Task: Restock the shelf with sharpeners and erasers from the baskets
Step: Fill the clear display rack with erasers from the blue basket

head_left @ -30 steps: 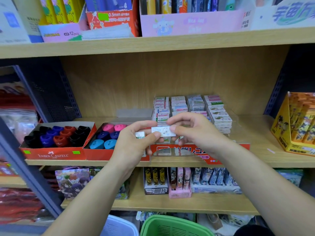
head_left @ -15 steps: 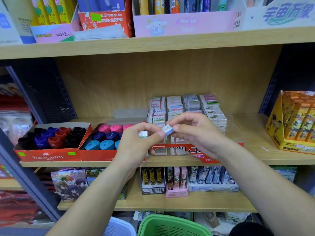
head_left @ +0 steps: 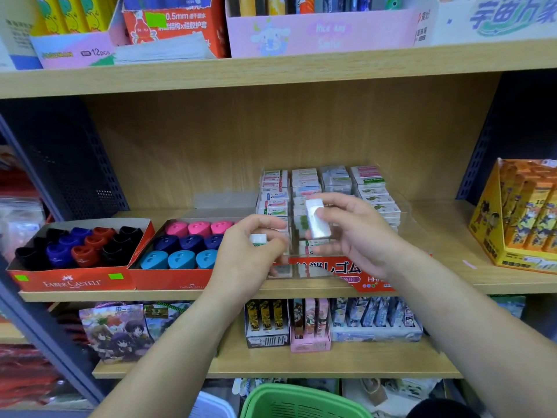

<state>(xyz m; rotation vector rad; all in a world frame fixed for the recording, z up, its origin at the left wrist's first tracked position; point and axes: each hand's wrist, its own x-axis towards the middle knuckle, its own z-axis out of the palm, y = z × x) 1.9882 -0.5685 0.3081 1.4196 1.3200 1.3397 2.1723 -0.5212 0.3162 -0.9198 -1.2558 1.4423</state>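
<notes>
Here, the right hand holds a small white block eraser over the clear plastic box of stacked erasers on the wooden shelf, and the left hand pinches another little white eraser just left of it.

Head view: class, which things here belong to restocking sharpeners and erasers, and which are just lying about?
Belongs to the job:
white eraser held in right hand
small eraser held in left hand
clear eraser case
sharpener boxes
green basket

Just lying about:
yellow box
pink box
card packs
</notes>
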